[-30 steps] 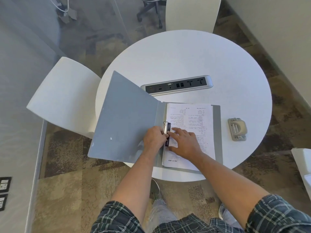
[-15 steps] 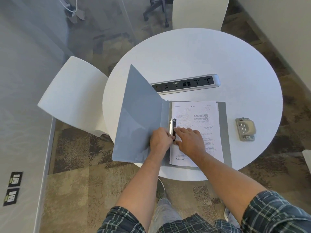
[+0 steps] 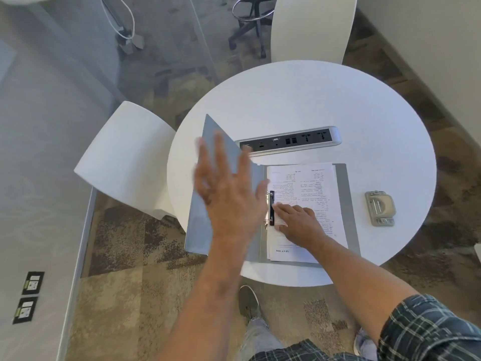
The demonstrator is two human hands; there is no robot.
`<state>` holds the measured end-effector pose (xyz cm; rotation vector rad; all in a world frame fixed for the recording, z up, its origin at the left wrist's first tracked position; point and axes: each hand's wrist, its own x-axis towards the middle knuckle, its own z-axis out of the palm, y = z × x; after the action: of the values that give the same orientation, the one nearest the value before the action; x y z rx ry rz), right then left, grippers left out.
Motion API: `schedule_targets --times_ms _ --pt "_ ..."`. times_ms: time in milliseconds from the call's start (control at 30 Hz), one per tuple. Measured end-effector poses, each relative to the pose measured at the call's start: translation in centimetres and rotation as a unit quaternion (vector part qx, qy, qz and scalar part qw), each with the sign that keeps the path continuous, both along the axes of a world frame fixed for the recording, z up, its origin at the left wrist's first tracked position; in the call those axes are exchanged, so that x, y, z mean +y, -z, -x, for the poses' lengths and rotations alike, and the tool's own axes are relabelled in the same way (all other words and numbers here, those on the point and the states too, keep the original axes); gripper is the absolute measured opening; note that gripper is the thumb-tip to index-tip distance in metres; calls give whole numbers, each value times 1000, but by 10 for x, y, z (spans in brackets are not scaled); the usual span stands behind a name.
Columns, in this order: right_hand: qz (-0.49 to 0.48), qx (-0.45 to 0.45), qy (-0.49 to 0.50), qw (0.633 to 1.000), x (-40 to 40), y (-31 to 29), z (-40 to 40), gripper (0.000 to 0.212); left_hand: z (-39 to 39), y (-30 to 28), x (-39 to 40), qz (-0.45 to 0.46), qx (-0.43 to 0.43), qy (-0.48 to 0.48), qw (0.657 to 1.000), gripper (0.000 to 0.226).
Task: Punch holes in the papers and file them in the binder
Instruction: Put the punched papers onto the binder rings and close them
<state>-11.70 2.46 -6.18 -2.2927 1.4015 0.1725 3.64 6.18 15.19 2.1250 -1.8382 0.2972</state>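
Observation:
A grey binder (image 3: pixel 343 204) lies open on the round white table (image 3: pixel 299 100). A stack of printed papers (image 3: pixel 307 186) sits on its right half, next to the ring clip (image 3: pixel 271 208). My right hand (image 3: pixel 299 225) rests flat on the papers beside the clip, fingers pointing left. My left hand (image 3: pixel 229 194) is raised with fingers spread, blurred, in front of the grey front cover (image 3: pixel 223 157), which stands half lifted. A beige hole punch (image 3: pixel 380 208) lies on the table to the right of the binder.
A silver power strip (image 3: pixel 291 139) is set into the table just behind the binder. White chairs stand at the left (image 3: pixel 125 157) and at the far side (image 3: pixel 312 27). A rolling stool base (image 3: pixel 250 22) is on the floor beyond.
My left hand has left the ring clip and risen, open, toward the front cover. The cover has swung further upright. My right hand stays on the papers.

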Motion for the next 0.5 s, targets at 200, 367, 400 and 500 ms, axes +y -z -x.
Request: schedule_targets --times_ms 200,367,400,500 --pt "-145 -57 -6 988 -10 -20 14 80 -63 -18 11 -263 281 -171 907 90" --pt "-275 -356 189 873 -14 -67 35 81 -38 -39 23 -264 403 -24 876 71" --pt "-299 -407 216 836 -17 -77 43 81 -27 -39 23 -278 422 11 863 68" --pt "-342 -484 276 757 -27 -96 75 83 11 -14 19 -342 371 98 858 64"
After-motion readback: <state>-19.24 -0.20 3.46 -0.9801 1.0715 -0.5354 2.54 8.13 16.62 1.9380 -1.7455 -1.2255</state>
